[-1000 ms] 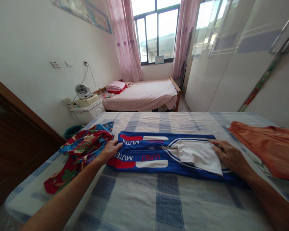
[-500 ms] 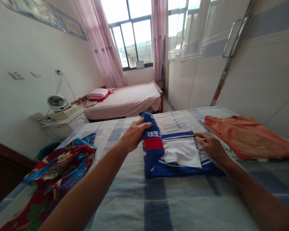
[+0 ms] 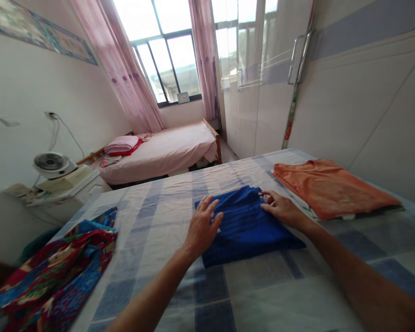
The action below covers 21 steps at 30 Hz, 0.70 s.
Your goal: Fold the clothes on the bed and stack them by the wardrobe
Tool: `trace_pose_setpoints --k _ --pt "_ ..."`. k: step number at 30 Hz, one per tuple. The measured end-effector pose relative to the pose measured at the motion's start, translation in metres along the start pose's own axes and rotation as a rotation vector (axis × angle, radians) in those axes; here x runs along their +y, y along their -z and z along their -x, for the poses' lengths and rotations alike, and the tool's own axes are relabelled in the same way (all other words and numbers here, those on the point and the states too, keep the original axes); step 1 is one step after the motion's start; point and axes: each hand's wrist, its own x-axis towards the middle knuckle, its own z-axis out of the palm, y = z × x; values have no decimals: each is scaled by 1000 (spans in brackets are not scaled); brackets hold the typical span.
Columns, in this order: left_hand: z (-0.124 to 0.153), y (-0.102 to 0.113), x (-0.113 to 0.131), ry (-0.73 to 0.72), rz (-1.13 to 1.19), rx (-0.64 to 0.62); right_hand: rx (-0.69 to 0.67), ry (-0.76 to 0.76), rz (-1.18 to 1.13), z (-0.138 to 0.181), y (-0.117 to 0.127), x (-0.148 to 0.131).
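Both forearms were bare right up to the lower edge of the picture, with no sleeve, cuff, watch or bracelet showing on either. The left hand (image 3: 202, 226), toward seven o'clock from the picture's centre, wore no glove and no ring that could be made out. The right hand (image 3: 283, 210), toward four o'clock, was likewise ungloved and unadorned
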Motion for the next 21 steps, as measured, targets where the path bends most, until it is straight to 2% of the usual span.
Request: trace_pose_setpoints --k 5,6,8,10,11,13,14,16,17,19,21 --pt "30 -6 0 -106 -152 -167 -162 51 228 6 15 -1" --pt "32 -6 -1 -110 -166 -179 -133 42 313 6 17 -1" --pt "30 -4 0 -99 -175 -161 39 74 437 9 15 -7" --pt "25 -3 2 -77 -168 -111 201 214 461 14 4 -20" --pt "22 -3 4 -69 -167 -89 212 316 447 18 -4 -27" --pt "19 -5 8 -89 -170 -90 99 492 438 26 -22 -39" --pt "19 -8 10 -118 -166 -119 14 533 453 29 -30 -42" --pt "24 -14 13 -188 -141 -202 -135 527 510 30 -41 -41" --pt "26 -17 13 -222 -122 -244 -158 480 548 28 -43 -37" --pt "31 -20 12 -259 -88 -284 -95 359 613 24 -36 -30" --pt "33 -18 8 -207 -77 -236 -1 304 611 24 -21 -26"
